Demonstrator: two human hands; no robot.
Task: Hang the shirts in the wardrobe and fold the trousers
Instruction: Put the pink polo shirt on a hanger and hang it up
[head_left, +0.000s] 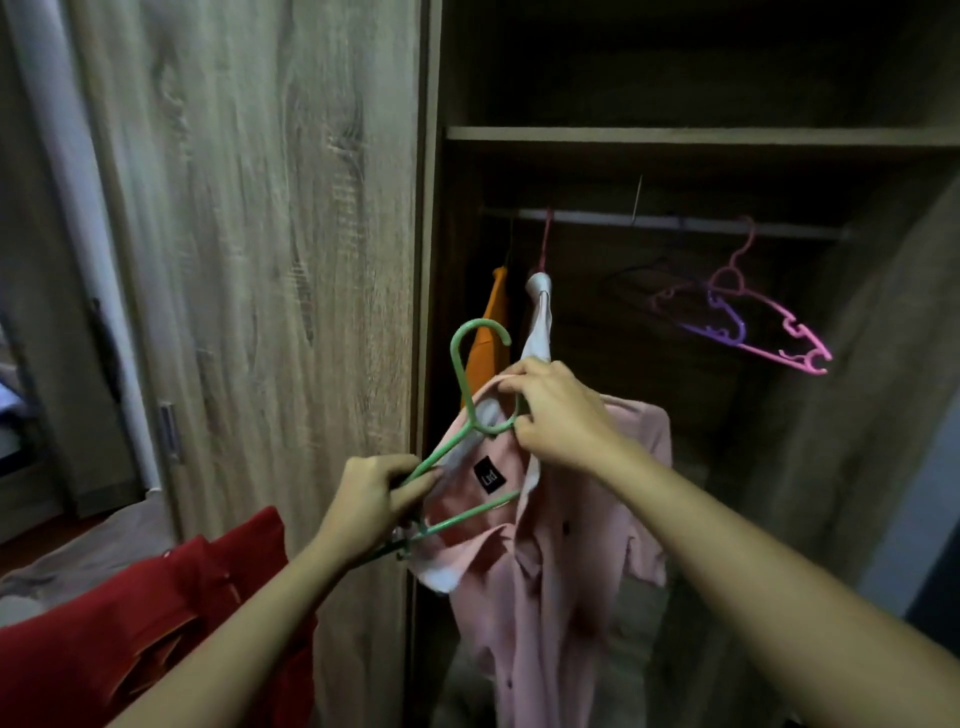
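A pink shirt (550, 561) hangs in front of the open wardrobe, partly on a green hanger (462, 379). My left hand (369, 499) grips the hanger's left arm. My right hand (556, 410) pinches the shirt's collar at the hanger's neck. The hanger's hook points up, below the rail (665, 222). An orange shirt (488, 338) and a white shirt (540, 317) hang on the rail at its left end.
Empty pink (769, 332) and purple (722, 322) hangers dangle from the rail's right part. A shelf (675, 136) spans the wardrobe above the rail. The wardrobe door (260, 249) stands on the left. A red garment (130, 623) lies at bottom left.
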